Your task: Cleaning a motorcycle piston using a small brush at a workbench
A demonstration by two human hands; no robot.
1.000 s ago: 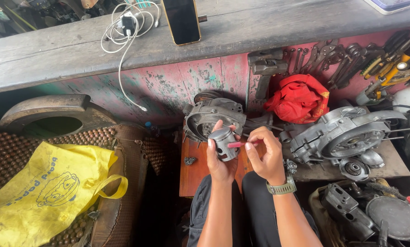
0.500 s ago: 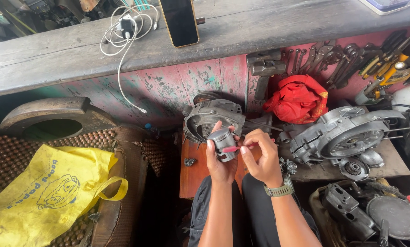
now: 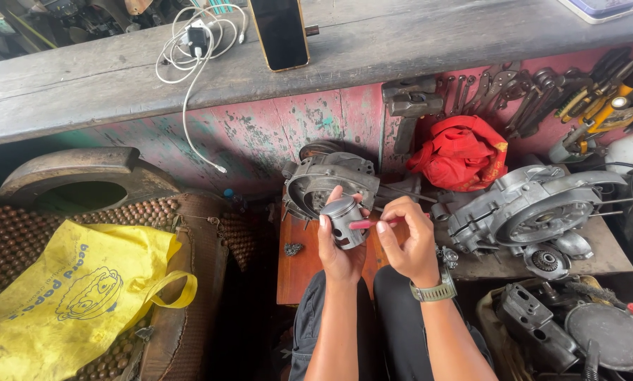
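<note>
Head view: left hand [image 3: 338, 247] wraps closed around a grey metal piston [image 3: 345, 221], held above the knees, crown up and tilted slightly left. Right hand [image 3: 408, 240] pinches a red-handled tool [image 3: 368, 224] lying horizontally, tip touching the piston's side.

- Pretty tight up front: engine casing [image 3: 328, 182] sits just behind both hands.
- Right side's jammed with another engine case [image 3: 535, 212] and red cloth [image 3: 461, 152].
- Left's roomier, down to the yellow bag [image 3: 69, 296].
</note>
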